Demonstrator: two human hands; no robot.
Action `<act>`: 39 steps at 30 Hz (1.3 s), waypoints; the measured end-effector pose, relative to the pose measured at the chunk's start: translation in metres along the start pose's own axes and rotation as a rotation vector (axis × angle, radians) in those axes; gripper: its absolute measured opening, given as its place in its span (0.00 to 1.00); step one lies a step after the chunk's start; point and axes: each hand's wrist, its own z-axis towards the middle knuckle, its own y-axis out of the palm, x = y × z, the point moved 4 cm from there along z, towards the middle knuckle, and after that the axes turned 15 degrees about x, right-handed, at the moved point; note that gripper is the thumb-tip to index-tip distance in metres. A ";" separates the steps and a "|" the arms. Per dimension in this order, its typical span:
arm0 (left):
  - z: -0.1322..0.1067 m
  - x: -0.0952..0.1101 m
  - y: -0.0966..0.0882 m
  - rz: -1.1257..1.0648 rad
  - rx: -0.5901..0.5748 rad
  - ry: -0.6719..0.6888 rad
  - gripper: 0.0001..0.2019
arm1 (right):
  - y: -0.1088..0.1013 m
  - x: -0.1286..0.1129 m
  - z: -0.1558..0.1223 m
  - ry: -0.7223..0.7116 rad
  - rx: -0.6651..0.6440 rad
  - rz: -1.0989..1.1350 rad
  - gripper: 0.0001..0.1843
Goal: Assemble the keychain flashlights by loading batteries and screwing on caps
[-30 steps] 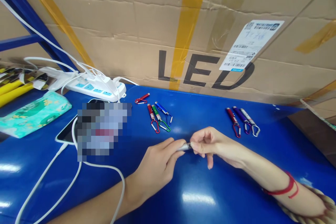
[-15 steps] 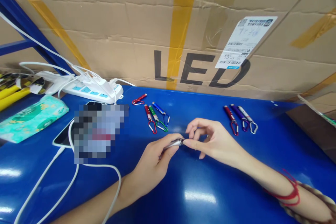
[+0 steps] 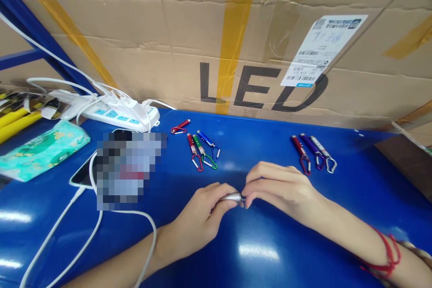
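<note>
My left hand is closed around a small silver keychain flashlight, whose end points to the right. At that end, my right hand has its thumb and fingertips pinched together. Whatever lies in this pinch is too small and covered to make out. Beyond my hands lie keychain flashlights with carabiner clips: a red one, a green one and a blue one in one group. Right of them is another group with a red one, a purple one and a silver one.
Another red keychain flashlight lies farther back. On the left are a white power strip, a tissue pack, a phone and loose white cables. A large cardboard box stands behind the blue table.
Both hands have shifted slightly down and right with the silver flashlight. My right hand's fingers, earlier spread apart, have drawn together at the flashlight's end. The view has moved slightly.
</note>
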 end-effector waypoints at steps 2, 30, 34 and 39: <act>-0.001 0.000 0.001 0.016 0.027 0.054 0.10 | 0.004 0.001 0.000 0.051 -0.023 0.045 0.08; 0.000 0.007 -0.006 0.292 0.200 0.437 0.09 | 0.040 0.021 -0.011 1.233 0.035 0.720 0.21; 0.002 0.005 -0.006 0.214 0.210 0.347 0.09 | 0.035 0.022 -0.006 1.226 0.051 0.771 0.22; 0.003 0.002 -0.005 0.155 0.177 0.249 0.09 | 0.029 0.023 -0.002 1.207 0.052 0.737 0.21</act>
